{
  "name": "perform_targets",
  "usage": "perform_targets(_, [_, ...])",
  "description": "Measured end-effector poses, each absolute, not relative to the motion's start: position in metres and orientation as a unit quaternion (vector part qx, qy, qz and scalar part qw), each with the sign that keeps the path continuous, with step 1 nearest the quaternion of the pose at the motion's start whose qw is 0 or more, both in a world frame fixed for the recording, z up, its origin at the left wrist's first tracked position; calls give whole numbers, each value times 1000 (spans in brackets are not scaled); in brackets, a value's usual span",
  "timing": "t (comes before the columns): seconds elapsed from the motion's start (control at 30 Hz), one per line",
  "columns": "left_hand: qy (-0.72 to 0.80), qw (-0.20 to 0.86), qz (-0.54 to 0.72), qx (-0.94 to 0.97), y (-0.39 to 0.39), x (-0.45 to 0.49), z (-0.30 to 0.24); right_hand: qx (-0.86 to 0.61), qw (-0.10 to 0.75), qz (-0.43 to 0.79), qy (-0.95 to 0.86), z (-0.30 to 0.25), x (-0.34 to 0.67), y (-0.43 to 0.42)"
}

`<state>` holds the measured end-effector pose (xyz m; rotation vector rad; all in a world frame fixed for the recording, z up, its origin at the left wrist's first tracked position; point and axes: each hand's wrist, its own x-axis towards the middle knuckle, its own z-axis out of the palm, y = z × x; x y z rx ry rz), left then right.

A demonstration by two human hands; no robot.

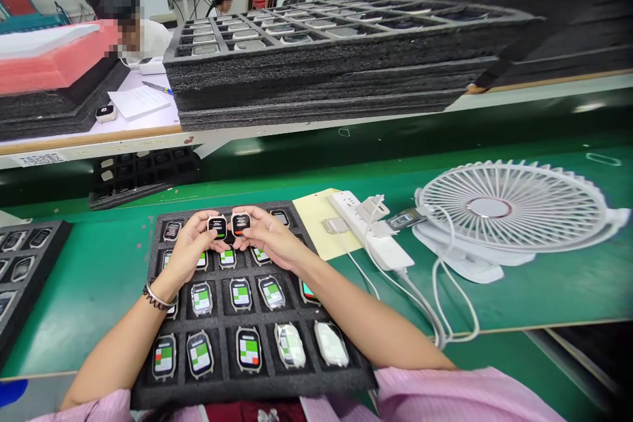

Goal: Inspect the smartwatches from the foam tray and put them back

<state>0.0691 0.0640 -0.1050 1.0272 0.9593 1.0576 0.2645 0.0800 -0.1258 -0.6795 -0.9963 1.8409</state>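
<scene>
The left hand [190, 252] gripped a small watch body [217, 227] between thumb and fingertips, and the right hand [267, 237] pinched a second watch body [241, 223] the same way. The two pieces sat side by side, nearly touching, above the far rows of a black foam tray [227, 388]. Both screens faced up; what they displayed was too small to read.

The tray lay on the green bench, its near edge against the person's pink sleeves. Most of its compartments held watch bodies with lit screens; two at the near right looked wrapped in clear film, though glare made that uncertain. A bracelet [157, 297] circled the left wrist.

To the left, a strip of bare green separated this tray from another foam tray [30, 264] at the bench edge. To the right lay a yellow sheet [316, 217], a white power strip [373, 241], and a white fan [509, 211] lying flat, with open green surface nearer the front edge. A stack of foam trays [321, 72] stood on the shelf beyond.
</scene>
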Motion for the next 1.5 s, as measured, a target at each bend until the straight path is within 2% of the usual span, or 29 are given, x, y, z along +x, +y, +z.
perform_targets(0.5, [410, 622, 476, 467, 60, 68, -112, -271, 446, 742, -422, -124, 265, 78])
perform_targets(1.5, [411, 558, 507, 513, 52, 71, -103, -231, 485, 719, -441, -116, 267, 72])
